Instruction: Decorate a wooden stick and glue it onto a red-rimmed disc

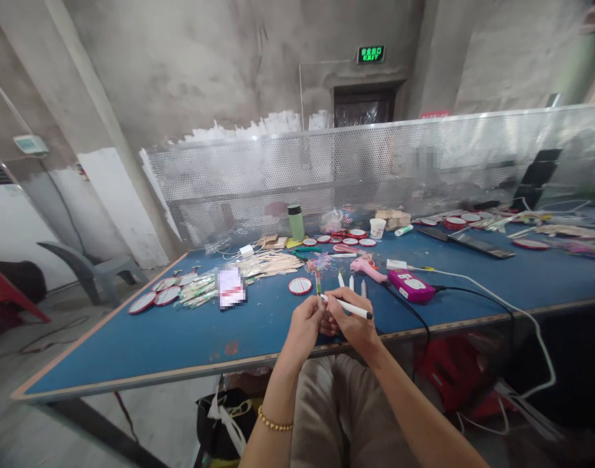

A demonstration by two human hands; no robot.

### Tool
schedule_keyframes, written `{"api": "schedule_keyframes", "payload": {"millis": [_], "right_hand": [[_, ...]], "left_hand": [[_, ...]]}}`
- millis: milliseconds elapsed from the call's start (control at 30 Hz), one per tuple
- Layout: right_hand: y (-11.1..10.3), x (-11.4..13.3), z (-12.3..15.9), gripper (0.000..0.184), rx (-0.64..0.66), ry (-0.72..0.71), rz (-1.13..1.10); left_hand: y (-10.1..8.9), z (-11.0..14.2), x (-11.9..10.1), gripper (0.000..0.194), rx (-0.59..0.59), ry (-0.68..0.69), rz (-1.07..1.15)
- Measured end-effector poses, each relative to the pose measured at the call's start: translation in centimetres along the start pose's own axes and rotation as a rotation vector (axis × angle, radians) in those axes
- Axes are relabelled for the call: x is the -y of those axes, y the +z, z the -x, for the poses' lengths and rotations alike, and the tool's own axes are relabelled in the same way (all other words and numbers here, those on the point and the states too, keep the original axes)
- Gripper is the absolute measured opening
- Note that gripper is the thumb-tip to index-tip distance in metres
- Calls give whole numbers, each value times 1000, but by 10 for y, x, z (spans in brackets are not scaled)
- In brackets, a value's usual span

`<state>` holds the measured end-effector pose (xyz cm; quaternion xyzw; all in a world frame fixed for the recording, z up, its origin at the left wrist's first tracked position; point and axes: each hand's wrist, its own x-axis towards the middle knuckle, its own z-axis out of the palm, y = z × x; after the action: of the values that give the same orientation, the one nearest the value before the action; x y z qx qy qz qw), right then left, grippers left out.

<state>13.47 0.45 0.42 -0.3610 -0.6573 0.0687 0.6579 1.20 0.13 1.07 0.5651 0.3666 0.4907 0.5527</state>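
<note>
Near the table's front edge, my left hand (304,325) is closed around a thin flat stick (318,284) with green and red colouring on its upper part. My right hand (354,328) grips a white marker (352,308) with a black end, its tip pointing left at the stick. The two hands are close together, and some fingers are hidden behind them. Just beyond lie several more white markers (351,283). Left of these is a white disc with a red rim (300,286). Behind the stick sits a small heap of colourful strands (319,262).
To the right are a pink gun-shaped tool (368,266), a purple box (411,286) and cables. Wooden sticks (273,263), a blurred-out card (232,287) and red-rimmed discs (167,296) lie left. A green bottle (296,223) and paper cup (377,227) stand before the perforated metal panel (258,169).
</note>
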Motion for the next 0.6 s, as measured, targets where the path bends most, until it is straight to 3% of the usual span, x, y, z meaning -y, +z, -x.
{"api": "schedule_keyframes", "payload": {"millis": [600], "right_hand": [[1, -3, 2, 19, -17, 46, -11]], "left_hand": [[1, 0, -1, 40, 11, -9, 17]]}}
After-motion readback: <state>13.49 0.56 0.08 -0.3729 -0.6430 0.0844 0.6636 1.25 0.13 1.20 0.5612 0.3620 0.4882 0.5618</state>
